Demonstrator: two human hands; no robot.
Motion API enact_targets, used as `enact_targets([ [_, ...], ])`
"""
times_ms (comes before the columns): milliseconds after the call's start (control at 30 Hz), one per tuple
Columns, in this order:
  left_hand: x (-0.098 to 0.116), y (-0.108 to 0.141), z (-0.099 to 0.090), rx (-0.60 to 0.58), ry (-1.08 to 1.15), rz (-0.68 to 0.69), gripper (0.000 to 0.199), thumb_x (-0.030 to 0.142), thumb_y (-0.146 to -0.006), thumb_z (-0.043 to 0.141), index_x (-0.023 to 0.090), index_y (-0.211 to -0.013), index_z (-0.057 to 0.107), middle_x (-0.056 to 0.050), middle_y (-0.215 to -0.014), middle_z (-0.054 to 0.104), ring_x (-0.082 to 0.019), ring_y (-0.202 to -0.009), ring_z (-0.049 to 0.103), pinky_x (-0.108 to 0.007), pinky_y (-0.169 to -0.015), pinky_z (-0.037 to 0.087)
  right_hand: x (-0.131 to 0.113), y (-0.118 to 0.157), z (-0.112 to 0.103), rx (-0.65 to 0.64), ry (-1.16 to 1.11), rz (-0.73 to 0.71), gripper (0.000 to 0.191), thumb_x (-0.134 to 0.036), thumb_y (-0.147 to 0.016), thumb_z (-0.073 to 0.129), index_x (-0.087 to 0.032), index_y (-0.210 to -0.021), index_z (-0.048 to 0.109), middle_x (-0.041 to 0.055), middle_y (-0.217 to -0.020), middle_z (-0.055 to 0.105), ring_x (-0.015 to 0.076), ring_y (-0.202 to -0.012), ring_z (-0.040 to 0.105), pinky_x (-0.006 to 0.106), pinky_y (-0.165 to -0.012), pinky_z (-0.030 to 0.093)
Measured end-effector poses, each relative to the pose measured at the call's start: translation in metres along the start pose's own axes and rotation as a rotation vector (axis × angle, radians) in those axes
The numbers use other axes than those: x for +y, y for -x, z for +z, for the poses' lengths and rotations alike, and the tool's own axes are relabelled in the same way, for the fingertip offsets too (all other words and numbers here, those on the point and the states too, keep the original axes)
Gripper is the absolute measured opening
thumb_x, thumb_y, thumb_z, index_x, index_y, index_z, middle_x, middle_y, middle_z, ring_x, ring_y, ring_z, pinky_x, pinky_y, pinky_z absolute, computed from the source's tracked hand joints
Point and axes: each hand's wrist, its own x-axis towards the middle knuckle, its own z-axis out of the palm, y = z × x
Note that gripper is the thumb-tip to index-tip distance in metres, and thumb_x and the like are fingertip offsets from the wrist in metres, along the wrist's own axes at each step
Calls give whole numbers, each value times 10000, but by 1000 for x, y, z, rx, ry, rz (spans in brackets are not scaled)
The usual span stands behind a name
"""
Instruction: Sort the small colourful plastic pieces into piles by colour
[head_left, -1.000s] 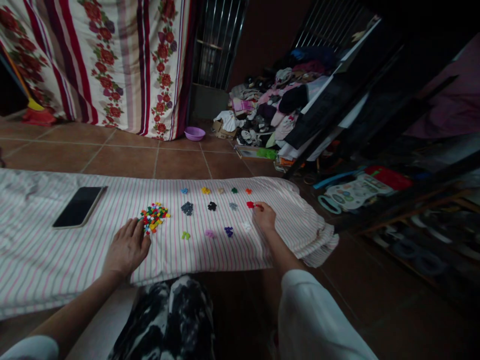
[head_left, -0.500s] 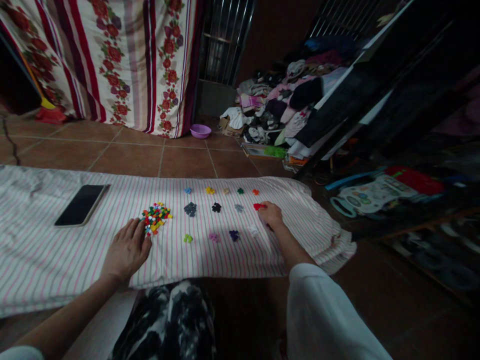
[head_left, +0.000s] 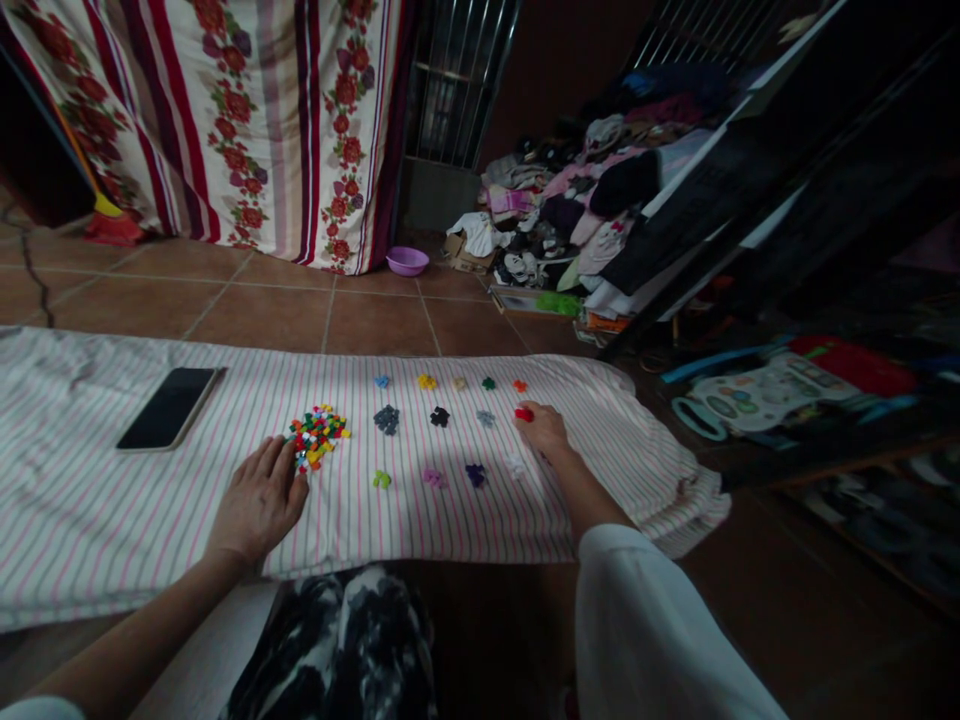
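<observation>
The right hand point(head_left: 543, 430) has its fingertips at the red pieces point(head_left: 523, 414), touching or just over them; whether they pinch one, I cannot tell. Just beyond lie the orange pieces point(head_left: 520, 385); nearer the body, the white pieces point(head_left: 515, 465). The left hand point(head_left: 257, 497) lies palm down, fingers extended and close together, their tips at the near edge of the mixed pile point(head_left: 319, 437). Beyond that hand, the phone point(head_left: 168, 409) rests on the striped cloth point(head_left: 247, 400).

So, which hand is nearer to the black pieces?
The right hand, at the red pieces, to the right of the black pieces. The left hand is farther off, on their left, by the multicoloured pile.
</observation>
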Motion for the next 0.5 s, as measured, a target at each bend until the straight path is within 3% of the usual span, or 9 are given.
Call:
enact_targets([
  [267,0,0,-1,3,-22,21,493,355,-915,328,58,-1274,488,-229,-1299,566,-339,-1312,456,-499,-1058,406,3,0,2,16,2,-57,290,-243,-857,563,-203,-1093,727,93,-1043,703,206,-1008,617,256,-898,424],
  [500,1,-1,-2,27,-19,20,496,362,-911,335,40,-1249,502,-242,-1297,560,-346,-1298,466,-496,-1045,412,7,-3,4,28,-32,-79,316,-268,-835,607,-203,-1125,714,85,-1041,703,206,-1006,617,253,-883,422],
])
